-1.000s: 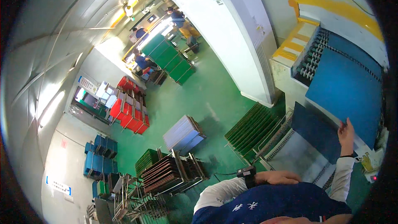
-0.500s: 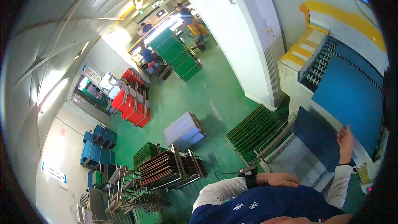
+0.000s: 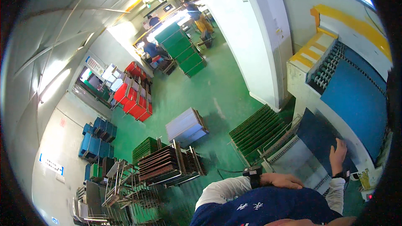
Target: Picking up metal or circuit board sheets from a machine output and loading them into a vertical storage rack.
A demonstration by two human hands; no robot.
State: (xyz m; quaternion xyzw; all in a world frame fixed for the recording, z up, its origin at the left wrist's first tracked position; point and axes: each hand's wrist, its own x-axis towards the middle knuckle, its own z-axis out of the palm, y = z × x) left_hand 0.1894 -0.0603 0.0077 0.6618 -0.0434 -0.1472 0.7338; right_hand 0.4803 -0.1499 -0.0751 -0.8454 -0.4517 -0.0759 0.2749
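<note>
My right hand (image 3: 337, 155) is over the right edge of a dark blue flat panel (image 3: 316, 136). Its fingers point away from me, somewhat bent, with a gap between them; no firm grip on the panel shows. The panel leans in a slotted rack (image 3: 284, 152) beside a pale grey sheet (image 3: 298, 163). Across my front lies my left hand (image 3: 284, 181), its fingers stretched out and holding nothing. A black device is strapped at each wrist. Right of the rack, a larger blue panel (image 3: 356, 104) lies on a roller machine (image 3: 324, 73).
Close by on the green floor stands a rack of green boards (image 3: 257, 132). Left of it are a stack of pale boards (image 3: 186, 126) and a rack of brown-edged boards (image 3: 163, 167). A tall white cabinet (image 3: 238, 33) stands ahead. People (image 3: 194, 12) work at far benches.
My right hand has come down and nearer to me, from the blue panel's edge on the machine to the dark blue panel. My left hand has stayed put. The view has shifted slightly.
</note>
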